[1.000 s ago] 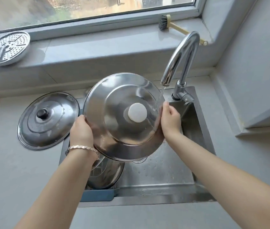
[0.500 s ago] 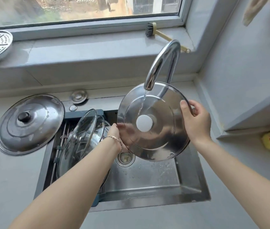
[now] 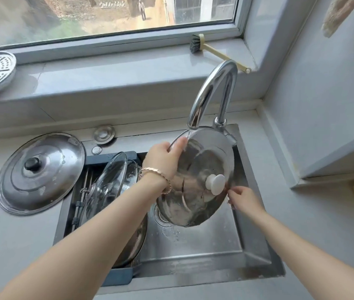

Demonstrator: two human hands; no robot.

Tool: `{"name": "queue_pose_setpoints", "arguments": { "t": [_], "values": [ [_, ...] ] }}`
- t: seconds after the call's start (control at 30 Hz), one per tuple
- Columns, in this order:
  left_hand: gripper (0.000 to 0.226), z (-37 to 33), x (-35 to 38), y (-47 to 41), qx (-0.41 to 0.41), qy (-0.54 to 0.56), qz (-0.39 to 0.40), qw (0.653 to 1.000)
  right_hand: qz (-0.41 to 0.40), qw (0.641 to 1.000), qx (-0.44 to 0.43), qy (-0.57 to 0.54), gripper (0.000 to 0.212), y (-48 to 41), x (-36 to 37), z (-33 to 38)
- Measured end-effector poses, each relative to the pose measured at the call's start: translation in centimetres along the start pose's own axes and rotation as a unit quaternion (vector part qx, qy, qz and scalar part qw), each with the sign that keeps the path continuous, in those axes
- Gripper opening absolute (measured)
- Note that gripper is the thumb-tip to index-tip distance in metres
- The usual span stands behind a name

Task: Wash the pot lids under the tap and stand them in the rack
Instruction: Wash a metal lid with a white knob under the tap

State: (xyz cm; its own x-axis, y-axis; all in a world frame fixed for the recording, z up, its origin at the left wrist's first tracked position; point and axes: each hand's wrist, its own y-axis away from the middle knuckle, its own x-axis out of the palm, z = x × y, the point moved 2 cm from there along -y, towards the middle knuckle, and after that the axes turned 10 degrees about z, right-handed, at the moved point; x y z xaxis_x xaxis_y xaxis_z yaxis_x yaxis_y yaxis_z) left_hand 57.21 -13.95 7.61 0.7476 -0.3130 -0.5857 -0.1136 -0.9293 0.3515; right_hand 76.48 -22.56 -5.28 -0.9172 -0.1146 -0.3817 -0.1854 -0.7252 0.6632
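Head view: left hand point(image 3: 164, 156) clamps steel lid point(image 3: 200, 169) at its ten o'clock rim under tap point(image 3: 213, 92), tilted; right hand point(image 3: 244, 199) seemingly pinches its four o'clock edge.

Steel lid point(image 3: 202, 169) hides the drain point(image 3: 160, 214); rack point(image 3: 117, 276) mostly covered

The sink point(image 3: 247, 252) is the landmark. In its left part stands the rack point(image 3: 98, 213) with upright lids point(image 3: 109, 187). Left of the sink, a lid point(image 3: 39, 172) lies on the counter point(image 3: 9, 245). Behind the sink rises the tap point(image 3: 213, 92); under its spout, over the sink, hangs a held lid point(image 3: 202, 169). Behind the sink, on the windowsill point(image 3: 117, 72), lies a brush point(image 3: 210, 49).
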Motion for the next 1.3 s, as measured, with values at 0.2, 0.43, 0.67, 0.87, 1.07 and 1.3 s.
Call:
{"name": "queue_pose_setpoints", "arguments": {
  "t": [0.2,0.43,0.67,0.87,1.07,1.3],
  "values": [
    [0.049,-3.7,1.0,1.2,0.08,-0.193,0.015,0.978,-0.078,0.993,-0.008,-0.089,0.055,-0.6,-1.8,3.2],
    [0.051,-0.9,0.0,0.2,0.025,-0.226,0.02,0.974,-0.07,0.985,-0.072,-0.138,0.031,-2.1,-2.2,9.1],
    [0.051,3.1,-2.7,0.8,-0.072,-0.053,-0.02,0.996,-0.087,0.958,-0.056,-0.269,0.033,-2.8,-0.6,12.9],
    [0.046,4.3,-2.4,2.4,-0.097,-0.017,-0.013,0.995,-0.003,0.994,-0.073,-0.087,0.063,-1.1,0.8,12.8],
    [0.047,3.3,-2.4,4.8,-0.054,0.001,0.025,0.998,0.237,0.97,-0.028,0.044,0.034,5.6,6.1,9.4],
    [0.056,1.5,-4.6,7.1,0.029,0.019,-0.001,0.999,0.182,0.976,-0.1,-0.068,0.029,8.1,7.0,8.3]
  ]
}}
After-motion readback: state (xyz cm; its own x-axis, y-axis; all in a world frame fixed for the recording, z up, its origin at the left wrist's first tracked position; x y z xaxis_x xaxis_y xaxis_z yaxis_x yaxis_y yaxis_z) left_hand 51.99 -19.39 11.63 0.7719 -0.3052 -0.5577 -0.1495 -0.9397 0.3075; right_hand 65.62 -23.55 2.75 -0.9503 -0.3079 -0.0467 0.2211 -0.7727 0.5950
